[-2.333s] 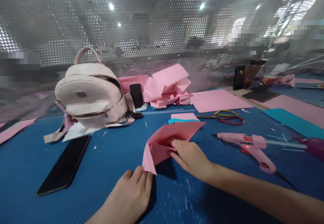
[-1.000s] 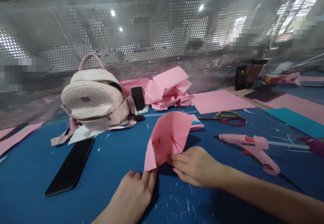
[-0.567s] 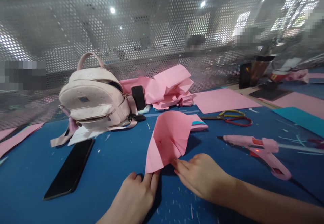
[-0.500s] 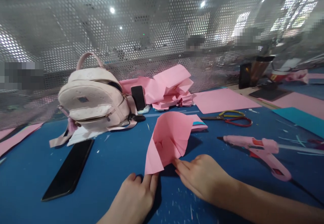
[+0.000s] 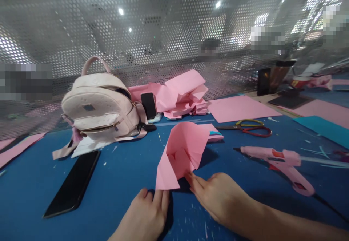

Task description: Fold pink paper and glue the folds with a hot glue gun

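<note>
A folded sheet of pink paper point(image 5: 185, 146) stands curved up from the blue table, its hollow side facing me. My left hand point(image 5: 145, 212) is closed at its lower left edge, with the fingertips partly beneath the paper. At the lower right edge, my right hand point(image 5: 218, 193) pinches the paper with fingers together; the thumb is mostly hidden. Just behind the sheet lies a small pink folded piece point(image 5: 216, 133) with a blue stripe. A pink glue gun point(image 5: 283, 157) rests to the right of my right hand.
Scissors point(image 5: 253, 126) lie behind the glue gun. A black phone point(image 5: 73, 183) is at left, near a pale backpack point(image 5: 100, 106). Crumpled pink paper point(image 5: 185, 92), a smaller phone point(image 5: 148, 105) and a flat pink sheet point(image 5: 240, 108) sit along the perforated metal screen point(image 5: 163, 44).
Both hands have shifted slightly toward me, still at the pink paper. Its left flap reaches a little further right and down, and its upper right edge has moved slightly right.
</note>
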The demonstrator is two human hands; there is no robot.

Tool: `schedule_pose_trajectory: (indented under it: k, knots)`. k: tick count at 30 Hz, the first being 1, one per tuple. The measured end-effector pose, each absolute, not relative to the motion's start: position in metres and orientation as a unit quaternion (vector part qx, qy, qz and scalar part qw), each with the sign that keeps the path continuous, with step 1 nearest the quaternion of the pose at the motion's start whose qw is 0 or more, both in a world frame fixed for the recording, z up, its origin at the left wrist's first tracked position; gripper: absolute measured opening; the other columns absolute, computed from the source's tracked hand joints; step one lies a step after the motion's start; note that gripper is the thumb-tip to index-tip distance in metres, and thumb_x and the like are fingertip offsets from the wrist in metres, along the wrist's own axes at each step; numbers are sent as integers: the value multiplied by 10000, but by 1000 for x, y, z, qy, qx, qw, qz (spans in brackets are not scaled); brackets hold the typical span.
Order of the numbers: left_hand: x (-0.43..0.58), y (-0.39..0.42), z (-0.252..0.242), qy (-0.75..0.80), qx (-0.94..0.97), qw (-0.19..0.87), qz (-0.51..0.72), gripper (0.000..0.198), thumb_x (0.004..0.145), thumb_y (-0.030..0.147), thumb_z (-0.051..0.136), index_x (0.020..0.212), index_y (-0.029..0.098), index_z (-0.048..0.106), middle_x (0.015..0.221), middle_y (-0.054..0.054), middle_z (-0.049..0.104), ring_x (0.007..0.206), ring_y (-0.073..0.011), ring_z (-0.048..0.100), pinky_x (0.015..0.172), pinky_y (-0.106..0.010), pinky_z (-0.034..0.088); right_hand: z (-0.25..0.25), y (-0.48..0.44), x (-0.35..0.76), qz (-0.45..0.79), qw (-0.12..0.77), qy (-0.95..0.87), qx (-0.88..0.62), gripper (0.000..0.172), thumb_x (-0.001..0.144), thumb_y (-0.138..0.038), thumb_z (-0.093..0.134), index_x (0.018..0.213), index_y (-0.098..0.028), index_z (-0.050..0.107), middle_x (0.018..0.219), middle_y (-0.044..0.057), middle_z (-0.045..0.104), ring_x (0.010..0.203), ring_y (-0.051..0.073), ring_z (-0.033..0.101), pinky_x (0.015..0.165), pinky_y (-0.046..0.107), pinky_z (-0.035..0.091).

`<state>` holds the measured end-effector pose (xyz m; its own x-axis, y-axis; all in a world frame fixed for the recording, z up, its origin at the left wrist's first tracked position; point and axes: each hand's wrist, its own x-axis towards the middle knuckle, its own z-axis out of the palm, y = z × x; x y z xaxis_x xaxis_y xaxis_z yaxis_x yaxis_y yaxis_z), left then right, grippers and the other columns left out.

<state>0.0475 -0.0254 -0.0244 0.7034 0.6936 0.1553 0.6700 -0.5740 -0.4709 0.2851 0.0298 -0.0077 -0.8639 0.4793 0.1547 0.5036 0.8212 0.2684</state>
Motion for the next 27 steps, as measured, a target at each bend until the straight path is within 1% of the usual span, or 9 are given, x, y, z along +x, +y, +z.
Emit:
schedule_pose_trajectory:
  k: [2,6,10,13,15,17,21,24,27]
  knots:
    - [47,-29,-27,-382,-884,269,10,416,840,108,601,1253,70,637,975,-141,752,567,-155,630,527,-291,470,-4,29,285,-137,28,-957,-253,407,793,-121,590,1195,-82,645,1094,155,743,482,136,597,428,364,114]
    - [46,-36,-31,-408,-869,279,-17,473,818,99,588,1290,87,619,1168,-192,723,662,-172,673,604,-290,525,3,30,286,-86,58,-961,-258,272,895,-150,513,1127,-110,649,882,72,755,531,165,622,458,355,230]
    - [46,-39,-31,-417,-862,285,-36,453,834,110,577,1284,88,629,1178,-200,724,636,-163,672,578,-272,524,0,32,289,-88,106,-960,-244,258,923,-166,479,1119,-123,641,980,84,754,630,183,661,521,346,305]
    - [45,-40,-29,-416,-855,305,-54,376,864,113,555,1221,111,670,1181,-197,725,620,-161,666,568,-273,512,-1,33,290,-104,130,-956,-243,210,909,-168,496,1049,-143,651,922,64,752,592,185,642,517,352,287]
    - [45,-39,-28,-404,-858,312,-57,306,874,123,555,1138,138,708,1203,-173,721,587,-154,649,549,-279,496,-1,33,290,-115,141,-949,-257,164,911,-163,490,940,-168,652,826,40,735,549,184,617,514,357,263]
    - [44,-37,-28,-379,-870,308,-62,276,889,145,554,1115,144,712,1210,-143,725,541,-142,622,525,-284,473,0,33,290,-120,137,-946,-268,165,912,-156,482,856,-188,633,782,31,717,535,182,604,516,358,243]
    - [43,-30,-30,-355,-888,286,-63,378,883,114,530,1244,90,639,1205,-134,730,555,-140,633,566,-294,473,-1,34,289,-124,121,-948,-266,145,913,-150,479,890,-189,617,803,31,716,505,175,585,502,358,198]
    - [43,-27,-31,-356,-893,266,-68,408,842,58,490,1221,62,640,1148,-149,749,555,-146,645,588,-303,478,-1,36,290,-117,102,-952,-265,142,907,-124,475,901,-185,603,697,3,681,445,171,553,474,354,164]
    - [46,-25,-29,-358,-897,250,-75,452,786,3,446,1189,44,646,1086,-161,765,536,-146,651,573,-297,483,5,39,290,-87,58,-957,-270,121,889,-114,498,876,-189,591,695,1,688,444,164,565,450,347,138]
